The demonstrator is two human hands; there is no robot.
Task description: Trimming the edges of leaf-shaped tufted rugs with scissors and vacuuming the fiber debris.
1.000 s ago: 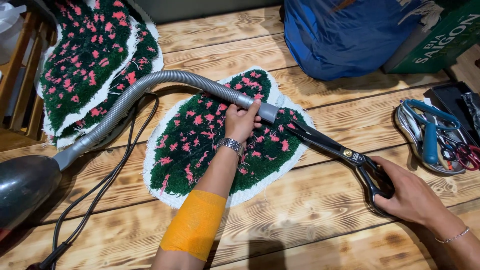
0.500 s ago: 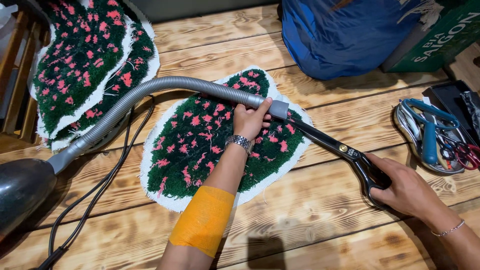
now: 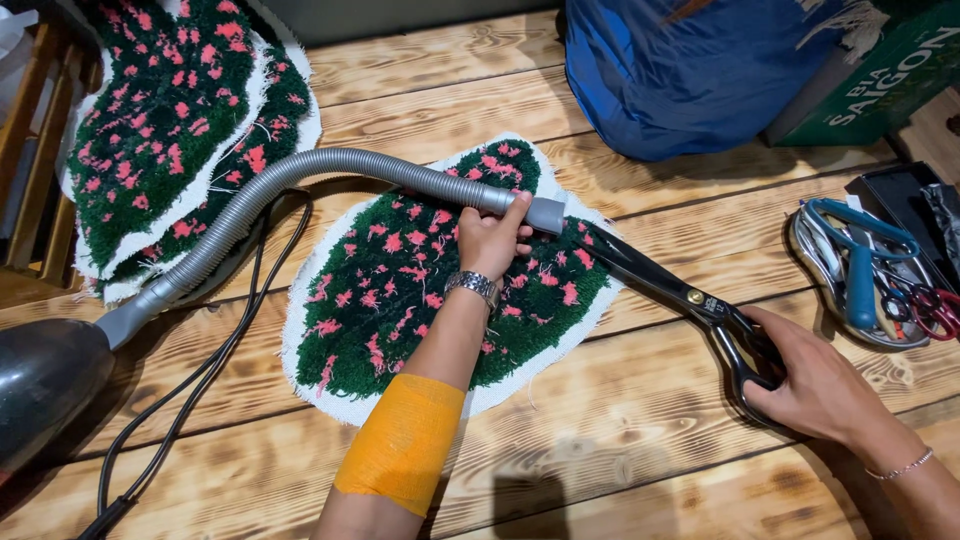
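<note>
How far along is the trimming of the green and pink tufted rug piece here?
Done: two similar pieces lie stacked at the far left. In hand: the left hand holds the grey ribbed vacuum hose on the green and pink tufted rug piece; the right hand works black long-bladed shears at its right edge. Left: how much edge remains untrimmed cannot be told.

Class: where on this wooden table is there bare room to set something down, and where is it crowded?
Bare planks lie along the near edge of the table, between the tufted rug and the right hand, and behind the rug toward the blue bag. Crowded: left, with hose, cord, stacked rugs.
</note>
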